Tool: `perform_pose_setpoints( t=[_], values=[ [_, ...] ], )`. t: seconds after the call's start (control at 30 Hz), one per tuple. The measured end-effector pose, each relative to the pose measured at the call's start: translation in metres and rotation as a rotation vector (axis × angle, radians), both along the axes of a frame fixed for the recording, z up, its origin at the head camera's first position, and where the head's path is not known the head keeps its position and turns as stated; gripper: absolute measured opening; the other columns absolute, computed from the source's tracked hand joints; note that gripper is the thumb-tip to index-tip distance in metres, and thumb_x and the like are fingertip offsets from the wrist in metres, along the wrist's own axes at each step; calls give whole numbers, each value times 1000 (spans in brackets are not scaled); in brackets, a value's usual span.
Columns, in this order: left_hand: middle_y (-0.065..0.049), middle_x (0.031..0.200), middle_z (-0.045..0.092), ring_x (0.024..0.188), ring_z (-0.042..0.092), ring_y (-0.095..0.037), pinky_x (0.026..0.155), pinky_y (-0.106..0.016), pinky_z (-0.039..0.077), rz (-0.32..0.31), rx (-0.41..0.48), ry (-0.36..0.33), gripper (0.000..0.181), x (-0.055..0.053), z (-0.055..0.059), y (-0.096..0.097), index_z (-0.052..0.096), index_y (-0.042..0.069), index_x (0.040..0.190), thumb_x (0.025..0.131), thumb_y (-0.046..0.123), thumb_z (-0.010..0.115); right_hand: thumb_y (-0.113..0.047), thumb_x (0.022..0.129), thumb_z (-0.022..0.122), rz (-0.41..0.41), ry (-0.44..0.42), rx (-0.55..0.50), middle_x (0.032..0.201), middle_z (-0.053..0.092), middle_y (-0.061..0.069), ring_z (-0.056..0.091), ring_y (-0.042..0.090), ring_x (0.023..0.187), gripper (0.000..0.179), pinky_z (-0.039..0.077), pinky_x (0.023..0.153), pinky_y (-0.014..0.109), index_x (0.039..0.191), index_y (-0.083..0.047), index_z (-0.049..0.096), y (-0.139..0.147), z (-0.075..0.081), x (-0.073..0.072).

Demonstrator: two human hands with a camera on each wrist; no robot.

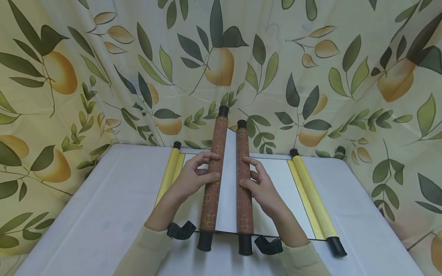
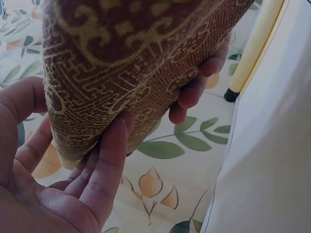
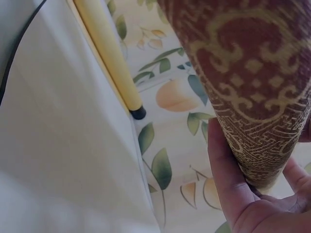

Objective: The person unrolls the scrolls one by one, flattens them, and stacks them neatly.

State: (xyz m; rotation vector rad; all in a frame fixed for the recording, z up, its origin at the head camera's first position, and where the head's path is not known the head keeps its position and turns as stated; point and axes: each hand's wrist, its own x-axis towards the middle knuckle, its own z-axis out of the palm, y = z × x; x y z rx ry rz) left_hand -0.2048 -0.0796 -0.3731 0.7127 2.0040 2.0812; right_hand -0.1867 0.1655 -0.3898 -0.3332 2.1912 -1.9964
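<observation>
My left hand [image 1: 193, 172] holds the left roll [image 1: 215, 172] of a reddish-brown patterned scroll, thumb and fingers around its side. With the fingers and thumb of my right hand [image 1: 260, 186], I hold the right roll [image 1: 244, 180]. Both rolls have black end knobs and stand nearly parallel; a narrow strip of white sheet [image 1: 228, 180] spans between them. Beneath, a yellow-edged scroll [image 1: 276, 184] lies spread on the table, its white face partly covered by the brown rolls and my hands. In the left wrist view, gold figures cover the brown cloth [image 2: 112, 63]; fingertips of the other hand show beyond it.
The spread scroll ends in a left yellow roller [image 1: 168, 174] and a right yellow roller [image 1: 315, 195], both with black knobs. A white-covered table [image 1: 103, 214] lies under everything. Behind hangs a curtain [image 1: 255, 23] printed with fruit and leaves.
</observation>
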Motion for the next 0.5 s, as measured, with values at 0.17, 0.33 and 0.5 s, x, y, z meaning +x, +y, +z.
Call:
perform_pose_setpoints(
  t=[0.17,0.33,0.5],
  values=[
    [-18,127,50,98,69,-26,76,-37,60,4,0,5,46,1,0,-1,55,10,134,90,4,66,-7,97,54,-3,3,5,143,43,24,58,38,119,65,57,84,45,153,-28,27,0,-1,1],
    [-17,129,49,96,68,-25,76,-36,59,6,1,27,46,1,0,-3,55,9,134,90,4,67,-7,98,53,-4,5,9,144,42,24,57,40,121,64,57,86,47,153,-28,27,1,-1,0],
    [-17,129,50,97,68,-26,76,-35,59,11,0,25,46,1,0,-3,55,10,133,90,5,68,-6,98,53,-1,7,0,143,43,24,58,38,119,64,57,86,46,152,-29,27,2,-2,-1]
  ],
)
